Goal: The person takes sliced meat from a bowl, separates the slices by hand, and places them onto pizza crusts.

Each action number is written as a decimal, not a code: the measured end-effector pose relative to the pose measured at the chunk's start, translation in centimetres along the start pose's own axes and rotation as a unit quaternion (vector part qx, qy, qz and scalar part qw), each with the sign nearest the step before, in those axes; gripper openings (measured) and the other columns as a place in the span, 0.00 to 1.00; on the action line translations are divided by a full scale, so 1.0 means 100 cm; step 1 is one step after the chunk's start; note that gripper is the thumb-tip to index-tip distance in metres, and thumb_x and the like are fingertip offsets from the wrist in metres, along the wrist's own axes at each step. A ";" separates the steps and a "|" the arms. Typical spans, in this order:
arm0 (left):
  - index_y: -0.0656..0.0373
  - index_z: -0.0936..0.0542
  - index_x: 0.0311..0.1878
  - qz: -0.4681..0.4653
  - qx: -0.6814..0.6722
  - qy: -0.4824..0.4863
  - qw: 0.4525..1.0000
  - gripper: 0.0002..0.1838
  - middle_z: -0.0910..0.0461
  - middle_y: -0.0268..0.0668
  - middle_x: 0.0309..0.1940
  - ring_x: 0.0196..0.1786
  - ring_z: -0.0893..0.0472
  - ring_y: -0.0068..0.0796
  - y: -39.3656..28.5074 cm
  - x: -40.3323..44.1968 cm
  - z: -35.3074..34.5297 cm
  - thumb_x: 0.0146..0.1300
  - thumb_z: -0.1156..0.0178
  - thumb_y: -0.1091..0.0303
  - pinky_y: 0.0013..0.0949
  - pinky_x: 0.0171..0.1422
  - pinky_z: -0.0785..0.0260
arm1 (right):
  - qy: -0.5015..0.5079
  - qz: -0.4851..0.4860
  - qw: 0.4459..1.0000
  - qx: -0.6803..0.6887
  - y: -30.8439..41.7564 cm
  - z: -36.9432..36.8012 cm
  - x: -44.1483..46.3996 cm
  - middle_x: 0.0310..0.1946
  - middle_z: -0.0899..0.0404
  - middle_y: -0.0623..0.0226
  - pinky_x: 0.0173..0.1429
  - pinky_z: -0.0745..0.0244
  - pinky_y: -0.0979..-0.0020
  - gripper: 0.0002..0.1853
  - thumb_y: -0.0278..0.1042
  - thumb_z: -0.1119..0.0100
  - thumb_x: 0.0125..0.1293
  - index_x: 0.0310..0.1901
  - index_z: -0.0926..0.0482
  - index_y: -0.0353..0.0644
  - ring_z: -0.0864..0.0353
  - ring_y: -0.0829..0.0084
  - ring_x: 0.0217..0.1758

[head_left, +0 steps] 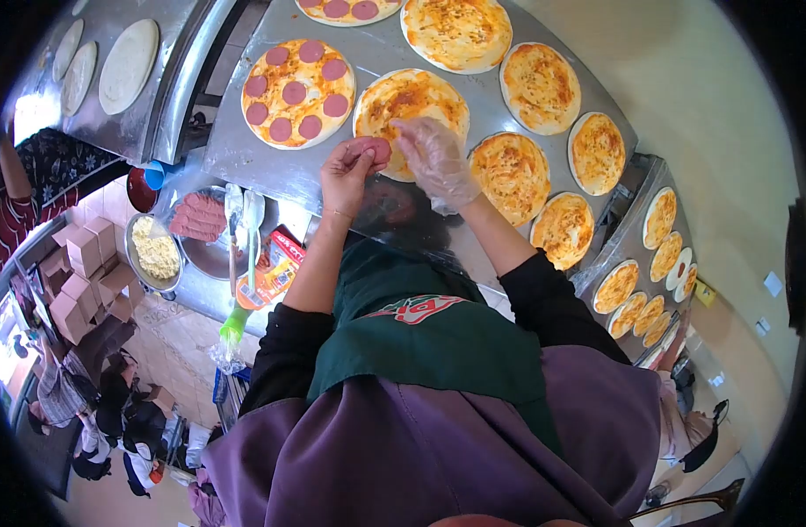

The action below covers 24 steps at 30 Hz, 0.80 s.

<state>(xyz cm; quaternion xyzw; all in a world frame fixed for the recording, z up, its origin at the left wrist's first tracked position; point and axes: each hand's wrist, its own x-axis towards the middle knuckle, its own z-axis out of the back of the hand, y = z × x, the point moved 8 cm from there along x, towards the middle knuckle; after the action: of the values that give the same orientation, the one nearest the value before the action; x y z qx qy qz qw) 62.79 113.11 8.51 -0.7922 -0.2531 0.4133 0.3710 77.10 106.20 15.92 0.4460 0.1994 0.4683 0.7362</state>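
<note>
My left hand [343,176] is bare and holds a small stack of round pink sausage slices [379,149] between thumb and fingers. Close by on the right, my right hand [438,162] wears a clear plastic glove. Its fingers are bent together near the slices; whatever may be between the fingertips is too small to make out. Both hands are over the near part of a pizza base with red sauce [416,88], which carries no visible slices. To its left lies a pizza topped with several sausage slices [295,112].
More sauced bases [541,88] cover the metal table [271,180]. At left are a bowl of grated cheese [156,252], a tray with sliced sausage [198,217], spatulas [252,211] and an orange packet [275,272]. Plain dough rounds [129,67] lie farther left. Another person [29,189] stands there.
</note>
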 end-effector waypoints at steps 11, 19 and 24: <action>0.66 0.28 0.47 0.009 0.022 0.048 0.999 0.09 0.20 0.44 0.42 0.42 0.18 0.30 0.005 0.003 -0.013 0.63 0.45 0.81 0.32 0.47 0.20 | -0.015 0.078 0.994 -0.078 0.026 0.001 -0.007 0.36 0.24 0.56 0.43 0.25 0.62 0.13 0.27 0.38 0.55 0.43 0.20 0.39 0.22 0.56 0.40; 0.66 0.27 0.44 0.011 0.015 0.051 0.999 0.07 0.21 0.44 0.42 0.43 0.18 0.31 0.009 0.002 -0.017 0.63 0.46 0.82 0.33 0.49 0.20 | -0.010 0.065 0.996 -0.059 0.015 0.001 -0.010 0.34 0.24 0.58 0.40 0.24 0.63 0.10 0.26 0.38 0.54 0.39 0.20 0.40 0.21 0.57 0.36; 0.66 0.26 0.42 0.029 0.014 0.055 0.998 0.05 0.21 0.43 0.42 0.44 0.18 0.32 0.017 0.001 -0.017 0.63 0.46 0.82 0.33 0.50 0.21 | -0.004 0.048 0.998 -0.049 0.010 0.002 -0.010 0.34 0.24 0.58 0.40 0.24 0.63 0.07 0.25 0.38 0.53 0.35 0.21 0.40 0.21 0.56 0.36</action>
<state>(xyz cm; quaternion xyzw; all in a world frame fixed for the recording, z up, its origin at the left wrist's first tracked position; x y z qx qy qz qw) 64.46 111.53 7.81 -0.8154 -0.2041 0.3831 0.3831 76.21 105.42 16.74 0.4201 0.1516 0.5106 0.7347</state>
